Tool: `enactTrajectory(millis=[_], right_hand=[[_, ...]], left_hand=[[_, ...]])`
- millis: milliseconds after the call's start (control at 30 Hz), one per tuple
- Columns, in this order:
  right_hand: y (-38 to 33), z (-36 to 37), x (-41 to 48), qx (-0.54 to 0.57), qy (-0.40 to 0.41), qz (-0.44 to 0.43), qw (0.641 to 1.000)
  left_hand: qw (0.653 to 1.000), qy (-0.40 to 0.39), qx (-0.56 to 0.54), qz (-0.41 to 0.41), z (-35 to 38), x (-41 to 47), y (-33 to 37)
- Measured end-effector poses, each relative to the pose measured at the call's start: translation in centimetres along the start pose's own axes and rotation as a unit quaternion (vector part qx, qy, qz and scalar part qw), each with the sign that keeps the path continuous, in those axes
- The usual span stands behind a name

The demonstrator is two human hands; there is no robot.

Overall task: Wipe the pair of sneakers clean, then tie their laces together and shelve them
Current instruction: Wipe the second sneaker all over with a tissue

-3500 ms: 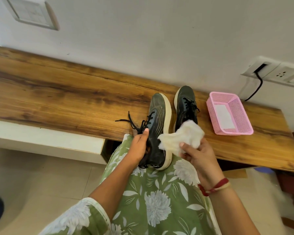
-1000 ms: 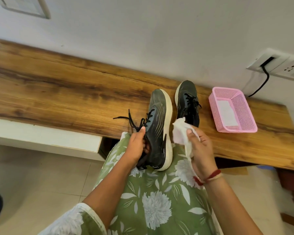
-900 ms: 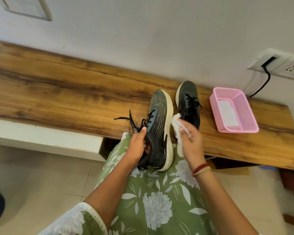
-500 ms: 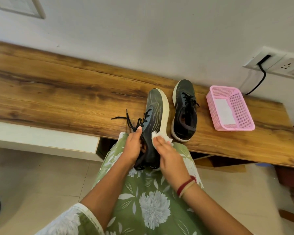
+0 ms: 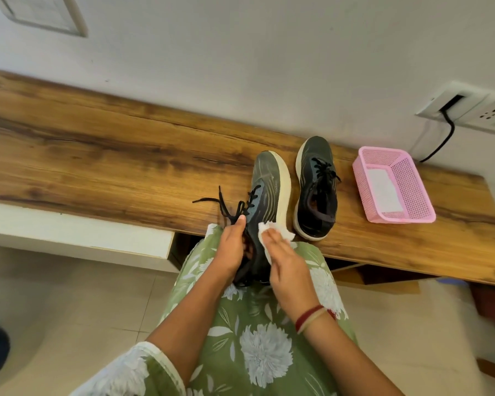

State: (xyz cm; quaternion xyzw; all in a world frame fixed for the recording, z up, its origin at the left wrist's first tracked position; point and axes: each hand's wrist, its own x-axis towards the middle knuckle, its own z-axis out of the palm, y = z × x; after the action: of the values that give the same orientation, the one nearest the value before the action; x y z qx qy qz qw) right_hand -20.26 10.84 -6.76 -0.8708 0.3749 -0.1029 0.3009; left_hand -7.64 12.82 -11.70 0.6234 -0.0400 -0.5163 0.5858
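Note:
A dark grey sneaker with a cream sole lies tipped on its side, its heel on my lap and its toe over the wooden bench. My left hand grips it at the collar, beside the loose black laces. My right hand presses a white wipe flat against the sneaker's side near the heel. The second sneaker stands upright on the bench just to the right, laces tied.
A pink plastic basket with a white sheet in it sits on the bench at the right. A wall socket with a black cable is above it. An open shelf gap shows under the bench. Tiled floor lies to the left.
My right hand has come down from beside the sole to the sneaker's heel side, with the wipe now pressed under its fingers. The second sneaker is uncovered. My left hand has kept its hold.

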Motion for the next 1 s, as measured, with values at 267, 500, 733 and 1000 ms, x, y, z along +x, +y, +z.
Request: enactTrajectory(millis=[267,500,733,1000], right_hand=[[0.7,-0.4,0.5,-0.046,-0.022,-0.054,0.997],[0.6,0.1,0.0,-0.035,-0.018,-0.039,0.998],[0.4,0.3,1.3,-0.053,-0.006,-0.019,0.998],[0.5,0.0,2.3,-0.081,-0.035,-0.052,0.995]], left_hand=[[1.0,-0.009,-0.019,0.011,0.0,-0.1,0.4],[1.0,-0.013,-0.008,0.018,0.2,-0.2,0.2],[0.999,-0.024,-0.006,0.026,0.1,0.0,-0.1],[0.999,-0.017,-0.017,0.036,-0.1,0.2,-0.4]])
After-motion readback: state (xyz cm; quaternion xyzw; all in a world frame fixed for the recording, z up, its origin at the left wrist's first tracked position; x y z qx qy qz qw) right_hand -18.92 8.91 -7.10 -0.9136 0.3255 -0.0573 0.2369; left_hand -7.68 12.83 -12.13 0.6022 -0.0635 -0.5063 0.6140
